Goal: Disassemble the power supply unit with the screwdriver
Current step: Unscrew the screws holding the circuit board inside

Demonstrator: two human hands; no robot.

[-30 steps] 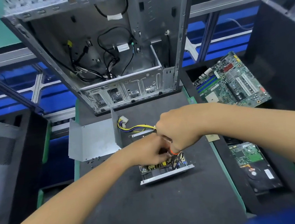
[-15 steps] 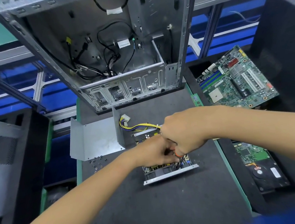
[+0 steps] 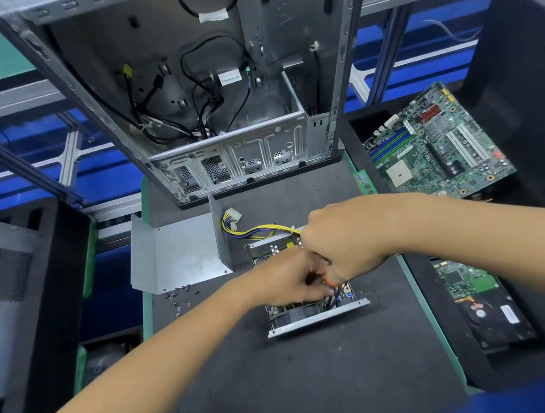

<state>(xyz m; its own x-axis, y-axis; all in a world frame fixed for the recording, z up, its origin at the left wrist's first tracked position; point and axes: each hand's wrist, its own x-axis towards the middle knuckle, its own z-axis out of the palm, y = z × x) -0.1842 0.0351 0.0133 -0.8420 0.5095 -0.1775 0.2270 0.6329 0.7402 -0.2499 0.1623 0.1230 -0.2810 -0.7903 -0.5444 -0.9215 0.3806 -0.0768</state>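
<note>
1. Fingers of the right hand (image 3: pixel 344 246) are curled round the screwdriver (image 3: pixel 332 288); the left hand (image 3: pixel 287 279) is braced inside, its grip hidden.
2. Power supply unit (image 3: pixel 317 317) is seated mid-mat (image 3: pixel 280 386), lid off.
3. Slippage could be caused by tilt, gouging components.

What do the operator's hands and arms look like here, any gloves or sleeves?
No gloves: left hand and right hand are both bare. Both forearms are bare as far as the frame shows, with no sleeves, watch or wrist strap visible. No rings can be made out on the fingers.
</note>
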